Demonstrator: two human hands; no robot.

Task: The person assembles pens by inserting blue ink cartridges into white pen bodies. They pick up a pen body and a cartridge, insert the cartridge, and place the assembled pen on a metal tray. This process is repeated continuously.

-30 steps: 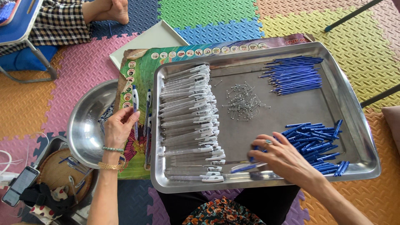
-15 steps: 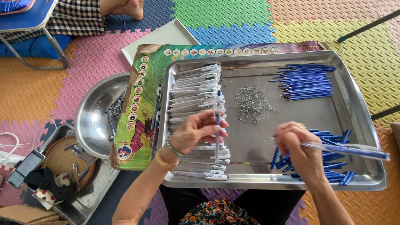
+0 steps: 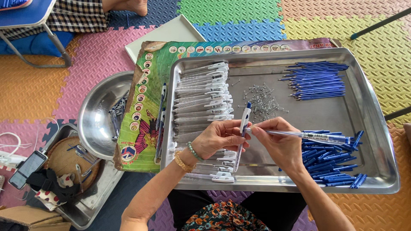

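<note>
My left hand (image 3: 218,139) holds a white pen top with a blue clip (image 3: 242,128) upright over the steel tray (image 3: 376,128). My right hand (image 3: 280,143) grips a clear pen barrel (image 3: 319,137) that points right, its end meeting the left hand's piece. Rows of white pen barrels (image 3: 205,98) fill the tray's left side. A small heap of metal springs (image 3: 261,100) lies in the middle. Blue refills (image 3: 317,80) are stacked at the far right, and blue pen tips (image 3: 329,164) are piled at the near right.
A round steel bowl (image 3: 96,124) with a few pens sits left of the tray, beside a colourful printed sheet (image 3: 143,107). A second tray with a woven lid (image 3: 64,160) and a phone (image 3: 28,169) lie at lower left. Another person sits at the top left on the foam mats.
My left hand came from the bowl into the tray and picked up a pen top. My right hand lifted a clear barrel from the blue pile and brought it to the left hand.
</note>
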